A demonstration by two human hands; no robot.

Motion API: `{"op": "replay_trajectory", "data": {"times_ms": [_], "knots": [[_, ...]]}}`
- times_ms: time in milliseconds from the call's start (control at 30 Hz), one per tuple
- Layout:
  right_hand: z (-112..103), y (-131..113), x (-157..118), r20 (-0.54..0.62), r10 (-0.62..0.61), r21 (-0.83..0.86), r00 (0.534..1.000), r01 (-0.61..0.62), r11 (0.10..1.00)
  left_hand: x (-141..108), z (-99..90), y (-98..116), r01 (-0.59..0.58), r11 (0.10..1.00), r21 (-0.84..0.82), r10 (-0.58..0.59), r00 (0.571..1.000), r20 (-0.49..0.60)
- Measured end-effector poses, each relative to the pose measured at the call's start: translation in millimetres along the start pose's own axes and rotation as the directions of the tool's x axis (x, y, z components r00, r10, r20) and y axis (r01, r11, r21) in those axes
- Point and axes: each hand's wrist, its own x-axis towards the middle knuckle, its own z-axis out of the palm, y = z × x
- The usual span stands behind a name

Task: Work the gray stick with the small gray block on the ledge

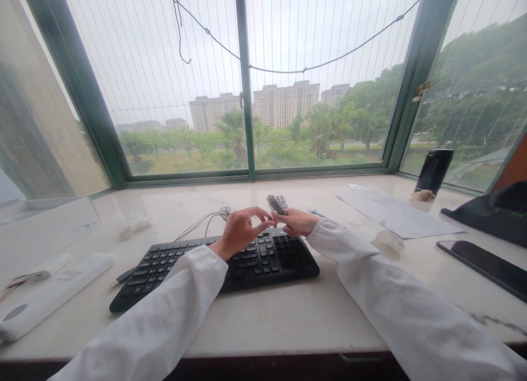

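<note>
A black keyboard (267,265) lies at a slant on the pale sill, with a dark-looking number pad (294,252) at its right end. Above that end, my right hand (298,222) is closed around a small brush (276,205) whose grey bristles point up and to the left. My left hand (245,230) comes in from the left over the keyboard, thumb and forefinger pinched against the right hand's fingertips. Anything between those left fingers is too small to make out. Just behind the brush, several light-grey keycaps (281,200) lie together, partly hidden.
A cable (206,219) coils behind the keyboard; its USB plug (121,278) lies at the left. A white power strip (57,296) and white box (45,227) stand left. At right are paper (391,211), a phone (486,265), a black can (434,171) and crumpled plastic (389,242).
</note>
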Motion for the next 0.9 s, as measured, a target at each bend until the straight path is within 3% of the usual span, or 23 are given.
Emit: {"op": "replay_trajectory", "data": {"times_ms": [167, 600, 767, 900], "knots": [[-1.2, -2.2, -2.7, 0.081, -0.022, 0.126, 0.996, 0.012, 0.992, 0.2, -1.0, 0.3, 0.019, 1.000, -0.016, -0.019, 1.000, -0.011], [-3.0, 3.2, 2.2, 0.028, 0.003, 0.139, 1.000, -0.007, 0.990, -2.8, -2.9, 4.0, -0.064, 0.998, -0.027, 0.061, 0.995, -0.082], [-7.2, 5.1, 5.6, -0.094, -0.025, 0.151, 0.995, 0.040, 0.988, -2.1, -3.7, -0.8, -0.074, 0.997, 0.008, 0.075, 0.984, -0.162], [-17.4, 4.5, 6.5, -0.314, 0.009, -0.026, 0.949, -0.018, 1.000, -0.1, -6.7, -6.6, -0.063, 0.996, 0.056, 0.072, 0.985, -0.157]]}}
